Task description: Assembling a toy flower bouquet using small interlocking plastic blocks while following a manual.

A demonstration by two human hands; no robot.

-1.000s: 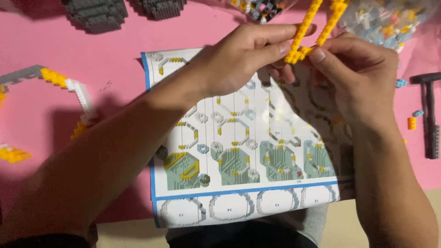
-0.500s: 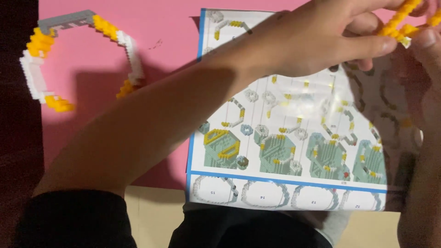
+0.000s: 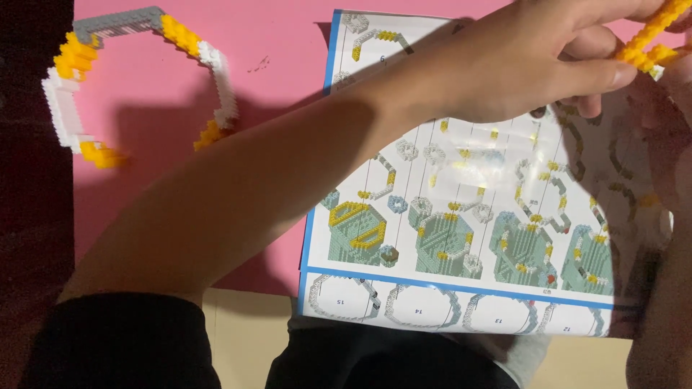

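My left hand [image 3: 533,61] reaches across from the lower left and pinches a strip of small yellow bricks [image 3: 645,43] at the top right corner. My right hand [image 3: 670,144] is at the right edge, mostly cut off by the frame, with its fingers at the same yellow strip. Under both hands lies an open instruction sheet [image 3: 461,216] with pictures of brick builds and a blue border.
A ring-shaped chain of grey, yellow and white bricks [image 3: 137,79] lies on the pink mat [image 3: 274,50] at the upper left. The mat's front edge meets a pale tabletop [image 3: 245,338]. A dark strip runs along the left edge.
The view has swung left and down, so the hands and yellow strip now sit at the top right corner. The brick ring has come further into view at the upper left.
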